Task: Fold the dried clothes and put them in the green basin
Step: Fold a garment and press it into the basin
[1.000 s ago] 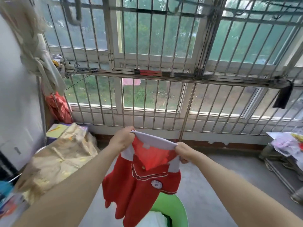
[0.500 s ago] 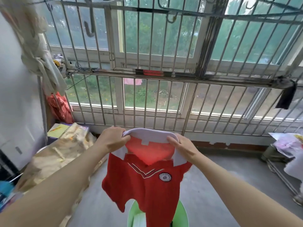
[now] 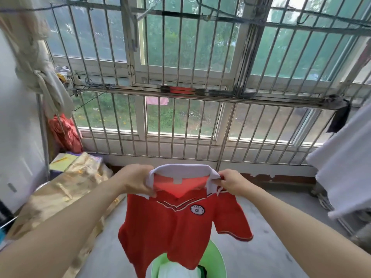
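Note:
A small red polo shirt with a white collar and a round chest badge hangs in the air in front of me. My left hand grips the left end of its collar. My right hand pinches the right end of the collar. Both sleeves hang spread out. Directly under the shirt stands the green basin on the floor, partly hidden by the shirt's hem. White folded cloth lies inside the basin.
A barred window fills the wall ahead. A gold fabric-covered heap sits at the left, with a red bag behind it. White laundry hangs at the right edge. Grey concrete floor surrounds the basin.
The shirt was bunched and twisted; now it hangs open and flat with both sleeves spread. My hands have moved apart along the collar, and the view has tilted up.

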The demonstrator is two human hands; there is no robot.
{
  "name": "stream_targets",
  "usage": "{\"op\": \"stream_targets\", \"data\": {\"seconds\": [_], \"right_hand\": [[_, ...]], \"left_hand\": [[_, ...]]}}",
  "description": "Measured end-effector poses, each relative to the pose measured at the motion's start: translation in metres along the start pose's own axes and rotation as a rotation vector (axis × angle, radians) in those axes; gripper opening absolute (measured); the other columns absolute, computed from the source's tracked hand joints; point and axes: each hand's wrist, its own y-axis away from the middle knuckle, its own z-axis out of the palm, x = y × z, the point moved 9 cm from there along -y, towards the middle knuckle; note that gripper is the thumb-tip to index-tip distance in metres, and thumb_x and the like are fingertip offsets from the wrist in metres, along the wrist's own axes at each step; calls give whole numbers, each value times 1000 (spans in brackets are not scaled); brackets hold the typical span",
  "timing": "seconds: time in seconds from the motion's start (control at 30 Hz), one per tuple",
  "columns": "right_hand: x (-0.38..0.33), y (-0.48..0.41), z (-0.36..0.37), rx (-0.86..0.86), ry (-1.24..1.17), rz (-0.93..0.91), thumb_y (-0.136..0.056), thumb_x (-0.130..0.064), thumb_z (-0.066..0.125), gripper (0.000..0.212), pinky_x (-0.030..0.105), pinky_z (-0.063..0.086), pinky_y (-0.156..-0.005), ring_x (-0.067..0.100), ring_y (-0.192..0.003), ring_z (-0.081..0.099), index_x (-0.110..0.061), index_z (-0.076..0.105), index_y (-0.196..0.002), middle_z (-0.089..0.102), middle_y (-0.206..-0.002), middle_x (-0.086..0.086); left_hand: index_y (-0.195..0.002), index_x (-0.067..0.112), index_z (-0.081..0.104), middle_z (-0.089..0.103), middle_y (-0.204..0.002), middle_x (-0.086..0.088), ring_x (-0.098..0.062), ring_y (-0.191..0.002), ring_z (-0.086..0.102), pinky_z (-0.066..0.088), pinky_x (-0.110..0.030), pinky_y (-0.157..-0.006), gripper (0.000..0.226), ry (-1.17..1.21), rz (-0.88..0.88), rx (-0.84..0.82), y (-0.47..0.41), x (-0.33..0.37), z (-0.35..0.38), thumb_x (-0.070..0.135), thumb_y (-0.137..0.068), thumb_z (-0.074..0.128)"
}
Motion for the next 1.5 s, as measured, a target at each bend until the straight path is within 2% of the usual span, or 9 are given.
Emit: {"op": "stream_targets", "data": {"seconds": [0.2, 0.4, 0.67, 0.83, 0.97, 1.1, 1.3, 1.4, 1.5], "right_hand": [[13, 3, -2, 117, -80, 78, -96, -35, 53, 31, 30, 36, -64, 20, -75, 53, -9, 69, -97, 66, -85, 9], [12, 8, -4, 260, -164, 98, -96, -32, 53, 33, 24, 35, -55, 19, -71, 51, -15, 58, -68, 59, -70, 4], [15, 3, 6, 277, -265, 210, -97, -26, 50, 39, 28, 30, -50, 14, -56, 43, -18, 48, -59, 49, -57, -1], [20, -5, 24, 245, -624, 319, -96, -28, 52, 35, 35, 53, -59, 22, -59, 51, -14, 57, -65, 51, -60, 7], [16, -5, 39, 161, -1004, 412, -96, -3, 42, 30, 36, 58, -59, 14, -43, 49, -12, 60, -74, 52, -48, 3], [10, -5, 39, 176, -1207, 454, -93, 8, 35, 30, 30, 57, -49, 24, -56, 61, -5, 60, -83, 62, -72, 14], [18, -12, 32, 304, -1066, 415, -70, 15, 42, 24, 35, 48, -70, 24, -68, 56, 1, 62, -73, 56, -71, 14], [31, -26, 37, 302, -904, 335, -58, 1, 54, 23, 37, 49, -72, 23, -72, 59, -15, 71, -63, 60, -65, 8], [27, -17, 24, 344, -797, 350, -64, -2, 74, 19, 45, 57, -80, 27, -79, 69, -19, 69, -57, 67, -69, 8]], "left_hand": [[-68, 26, 43, 58, -79, 3, -21, -80, 58, 45, -33, -65, 23, 103, -36, -184, -4, -15, 30, 20, -71, 64], [-82, 25, 44, 66, -97, -5, -28, -96, 62, 47, -32, -71, 12, 89, -329, 110, -5, -47, 20, 23, -86, 56], [-93, 11, 58, 65, -106, -17, -33, -100, 61, 45, -33, -74, 18, 221, -588, 144, 10, -69, 29, 18, -90, 41], [-67, 10, 42, 55, -75, -18, -35, -62, 69, 56, -36, -48, 21, 837, -684, 261, 17, -73, 37, -3, -83, 42], [-74, 10, 45, 65, -83, -27, -33, -70, 71, 60, -40, -61, 18, 1175, -694, 272, 20, -66, 48, -3, -85, 39], [-76, 9, 47, 63, -79, -15, -29, -72, 68, 55, -41, -76, 19, 1310, -675, 234, 15, -56, 50, -4, -86, 38], [-88, 7, 48, 59, -88, -18, -20, -72, 67, 53, -23, -57, 21, 1394, -609, 187, 14, -50, 45, -11, -77, 53], [-91, 9, 46, 59, -87, -16, -24, -80, 62, 52, -26, -58, 41, 1350, -562, 204, 14, -44, 42, -21, -68, 60], [-84, 7, 57, 60, -77, -11, -23, -75, 60, 55, -22, -56, 32, 1256, -566, 218, 13, -46, 44, -21, -72, 65]]}}
